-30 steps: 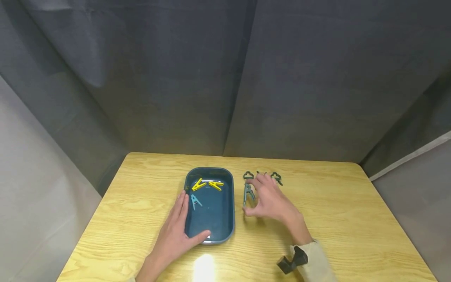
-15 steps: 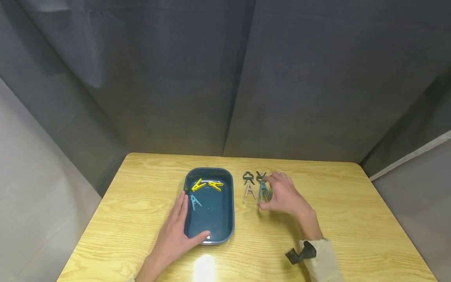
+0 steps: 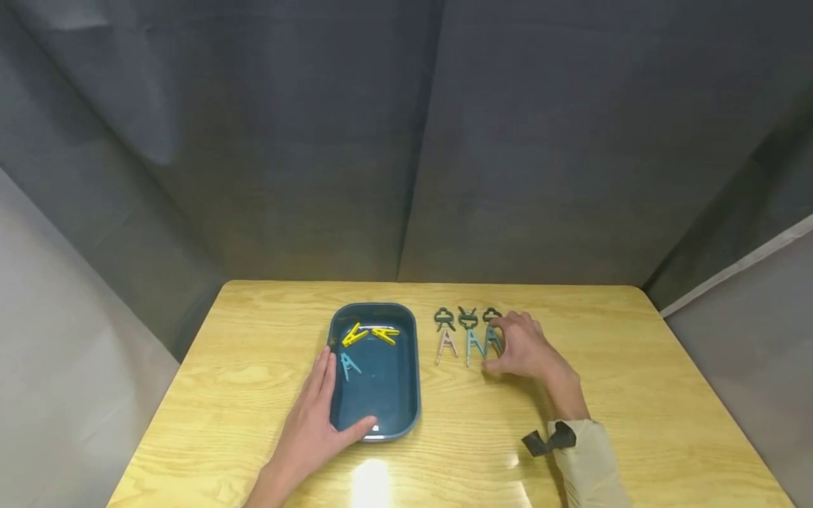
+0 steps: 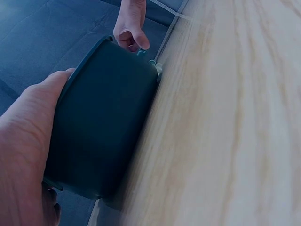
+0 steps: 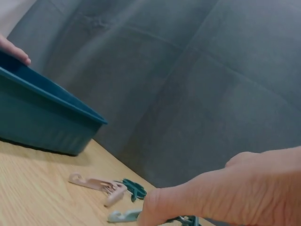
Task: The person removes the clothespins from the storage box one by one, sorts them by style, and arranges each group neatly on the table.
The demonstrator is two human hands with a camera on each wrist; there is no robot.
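Pinching teal clothespin | right hand | A-shaped, flat on table

i can't read any text, label, brand, number or sign in these views. the tray, the clothespins and the surface all look unmarked from here, and the backdrop cloth is plain.
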